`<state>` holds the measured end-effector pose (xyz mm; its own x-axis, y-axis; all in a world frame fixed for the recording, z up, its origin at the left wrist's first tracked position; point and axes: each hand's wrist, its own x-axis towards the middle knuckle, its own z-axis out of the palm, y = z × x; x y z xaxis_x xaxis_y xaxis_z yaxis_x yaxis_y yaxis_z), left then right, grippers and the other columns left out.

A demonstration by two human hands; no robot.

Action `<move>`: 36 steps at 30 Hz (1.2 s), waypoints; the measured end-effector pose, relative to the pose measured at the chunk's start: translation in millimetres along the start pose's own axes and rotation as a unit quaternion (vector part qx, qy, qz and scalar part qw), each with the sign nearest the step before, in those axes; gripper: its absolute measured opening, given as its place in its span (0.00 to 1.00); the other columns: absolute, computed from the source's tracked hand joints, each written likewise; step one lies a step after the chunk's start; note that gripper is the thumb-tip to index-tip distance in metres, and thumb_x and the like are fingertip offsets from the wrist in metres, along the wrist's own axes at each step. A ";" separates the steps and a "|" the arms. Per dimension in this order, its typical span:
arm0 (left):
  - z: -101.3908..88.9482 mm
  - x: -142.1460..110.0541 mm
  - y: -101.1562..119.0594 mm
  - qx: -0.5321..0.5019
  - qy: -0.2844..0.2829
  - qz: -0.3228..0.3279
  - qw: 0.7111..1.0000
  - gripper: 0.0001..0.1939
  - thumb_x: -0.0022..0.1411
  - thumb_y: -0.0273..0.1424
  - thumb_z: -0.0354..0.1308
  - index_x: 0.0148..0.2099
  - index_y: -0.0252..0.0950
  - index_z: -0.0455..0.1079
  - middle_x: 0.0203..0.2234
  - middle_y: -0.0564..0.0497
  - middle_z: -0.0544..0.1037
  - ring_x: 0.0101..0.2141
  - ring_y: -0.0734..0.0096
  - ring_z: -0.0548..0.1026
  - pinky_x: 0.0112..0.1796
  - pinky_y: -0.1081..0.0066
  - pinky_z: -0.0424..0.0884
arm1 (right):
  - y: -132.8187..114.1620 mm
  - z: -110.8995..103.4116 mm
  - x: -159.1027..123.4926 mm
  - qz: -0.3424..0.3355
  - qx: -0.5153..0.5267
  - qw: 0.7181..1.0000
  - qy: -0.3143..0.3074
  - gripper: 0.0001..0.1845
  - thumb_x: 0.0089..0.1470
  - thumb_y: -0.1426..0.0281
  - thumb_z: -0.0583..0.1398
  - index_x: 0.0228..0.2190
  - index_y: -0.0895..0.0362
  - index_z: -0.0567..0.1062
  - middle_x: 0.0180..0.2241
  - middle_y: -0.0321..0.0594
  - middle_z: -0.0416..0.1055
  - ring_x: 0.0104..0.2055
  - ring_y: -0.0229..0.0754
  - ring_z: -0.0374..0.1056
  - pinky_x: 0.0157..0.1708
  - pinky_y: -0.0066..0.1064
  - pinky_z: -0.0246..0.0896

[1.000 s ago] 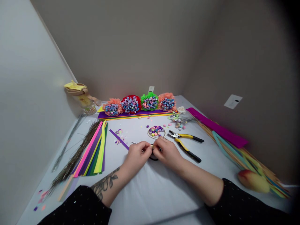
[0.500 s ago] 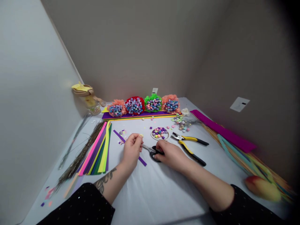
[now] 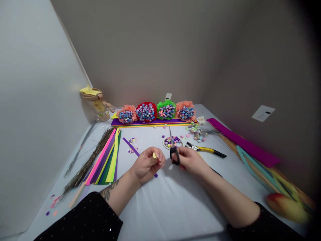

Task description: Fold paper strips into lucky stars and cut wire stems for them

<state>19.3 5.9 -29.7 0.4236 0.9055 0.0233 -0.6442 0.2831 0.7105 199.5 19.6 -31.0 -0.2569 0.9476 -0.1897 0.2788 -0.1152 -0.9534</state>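
Two sets of fingers are closed on something, just below a wooden hoop of paper stars. The left hand's fingertips pinch a small yellow paper scrap; the right hand's fingers grasp black-handled scissors upright (blades pointing up, overlapping the hoop). Both wrists turn inward, the forearms converging, the left forearm tattooed, with black sleeves beyond.
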 end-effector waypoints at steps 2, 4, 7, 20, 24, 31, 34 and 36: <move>0.2 -0.5 -0.1 -0.004 -0.007 -0.003 1.000 0.18 0.43 0.34 0.70 0.23 0.35 0.62 0.19 0.56 0.63 0.21 0.79 0.61 0.23 0.74 0.54 | -1.3 -2.1 0.8 0.026 0.160 0.987 -0.010 0.17 0.44 0.56 0.61 0.23 0.59 0.71 0.22 0.36 0.69 0.13 0.28 0.50 0.11 0.22 0.40; -0.8 0.6 -1.6 0.006 -0.001 -0.002 1.000 0.18 0.43 0.35 0.70 0.23 0.35 0.63 0.19 0.55 0.63 0.22 0.78 0.62 0.24 0.74 0.55 | -1.6 -3.6 1.1 0.026 0.277 0.961 0.000 0.18 0.42 0.56 0.63 0.26 0.59 0.72 0.27 0.37 0.71 0.12 0.25 0.48 0.09 0.21 0.36; -4.0 4.9 -5.5 0.059 0.066 0.007 0.996 0.16 0.46 0.38 0.68 0.26 0.34 0.65 0.20 0.55 0.66 0.23 0.78 0.63 0.26 0.74 0.57 | -1.9 -4.4 1.2 0.023 0.374 0.927 0.012 0.17 0.39 0.58 0.66 0.28 0.57 0.72 0.28 0.36 0.71 0.14 0.25 0.52 0.09 0.18 0.40; -15.2 11.9 -10.9 0.226 0.294 0.123 0.921 0.12 0.54 0.38 0.59 0.27 0.35 0.63 0.20 0.57 0.66 0.20 0.81 0.60 0.22 0.77 0.56 | 0.3 9.8 -3.7 -0.145 -0.232 0.958 0.088 0.11 0.41 0.65 0.63 0.23 0.56 0.66 0.22 0.34 0.63 0.25 0.37 0.59 0.23 0.26 0.54; -15.9 11.5 -11.9 0.226 0.294 0.129 0.920 0.11 0.54 0.36 0.58 0.26 0.35 0.63 0.19 0.58 0.65 0.20 0.81 0.60 0.22 0.77 0.55 | 1.7 11.2 -2.6 -0.149 -0.308 0.937 0.062 0.12 0.44 0.63 0.62 0.22 0.56 0.65 0.21 0.33 0.63 0.23 0.36 0.58 0.22 0.26 0.51; -18.5 12.2 -13.4 0.234 0.296 0.145 0.915 0.09 0.55 0.34 0.56 0.27 0.35 0.63 0.19 0.58 0.65 0.20 0.81 0.59 0.22 0.77 0.54 | 8.4 12.2 -1.4 -0.155 -0.326 0.931 0.056 0.11 0.46 0.64 0.61 0.22 0.56 0.65 0.21 0.34 0.64 0.24 0.36 0.58 0.23 0.25 0.50; -19.7 12.3 -13.9 0.242 0.298 0.148 0.911 0.09 0.55 0.34 0.56 0.28 0.35 0.63 0.20 0.58 0.65 0.20 0.80 0.59 0.22 0.77 0.54 | 8.1 11.9 -2.0 -0.156 -0.328 0.930 0.060 0.10 0.45 0.65 0.61 0.22 0.56 0.66 0.21 0.34 0.64 0.23 0.36 0.58 0.22 0.25 0.50; -20.2 12.1 -14.1 0.246 0.299 0.148 0.910 0.09 0.55 0.35 0.56 0.28 0.35 0.63 0.20 0.58 0.65 0.20 0.80 0.59 0.22 0.77 0.54 | 8.4 11.7 -1.9 -0.158 -0.327 0.929 0.065 0.09 0.45 0.65 0.60 0.22 0.56 0.66 0.21 0.34 0.64 0.23 0.36 0.58 0.22 0.25 0.50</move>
<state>20.7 19.2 -53.6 -0.2393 0.9708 -0.0168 -0.2483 -0.0444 0.9677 191.5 13.3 -41.4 -0.3192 0.9365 0.1454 0.7228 0.3398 -0.6018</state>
